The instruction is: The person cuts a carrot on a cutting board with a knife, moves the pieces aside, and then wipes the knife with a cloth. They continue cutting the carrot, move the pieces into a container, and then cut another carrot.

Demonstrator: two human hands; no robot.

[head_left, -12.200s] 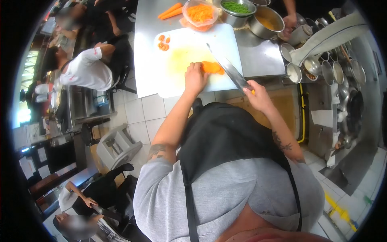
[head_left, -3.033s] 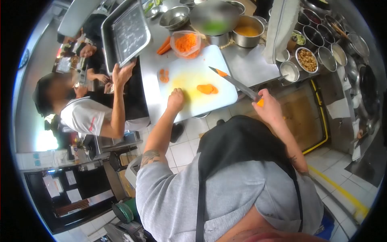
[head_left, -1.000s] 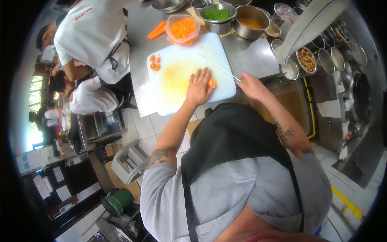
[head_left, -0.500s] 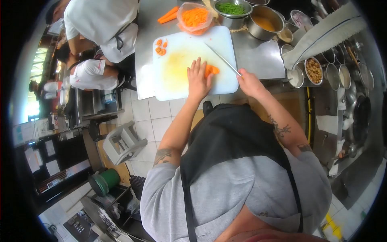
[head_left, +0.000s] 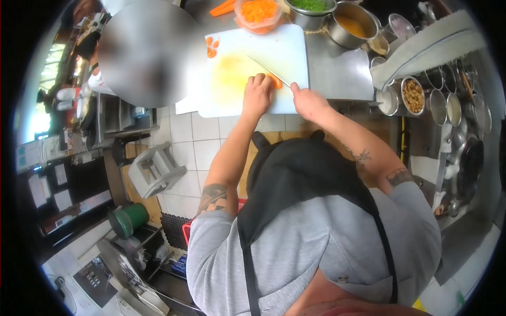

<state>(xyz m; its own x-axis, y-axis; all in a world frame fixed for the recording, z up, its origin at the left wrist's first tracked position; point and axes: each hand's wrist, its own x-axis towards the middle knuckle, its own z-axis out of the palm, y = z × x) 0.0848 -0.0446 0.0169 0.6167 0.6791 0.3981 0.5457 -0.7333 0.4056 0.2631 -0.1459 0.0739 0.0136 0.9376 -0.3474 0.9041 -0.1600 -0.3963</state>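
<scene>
A white cutting board with a yellow stain lies on the steel counter. My right hand is closed round the handle of a knife, whose blade slants up and left over the board. Beside the blade are orange carrot pieces. My left hand rests on the board with curled fingers against these pieces, partly hiding them. A few carrot slices lie near the board's upper left corner.
Behind the board stand a tub of cut carrots, a bowl of chopped greens and a pot. A cloth and several metal containers are at the right. A blurred round patch covers the upper left. A grey step stool stands on the floor.
My left hand's fingers have gone from spread to curled. My right hand and the knife have moved left, bringing the blade beside the carrot pieces. The view has shifted slightly.
</scene>
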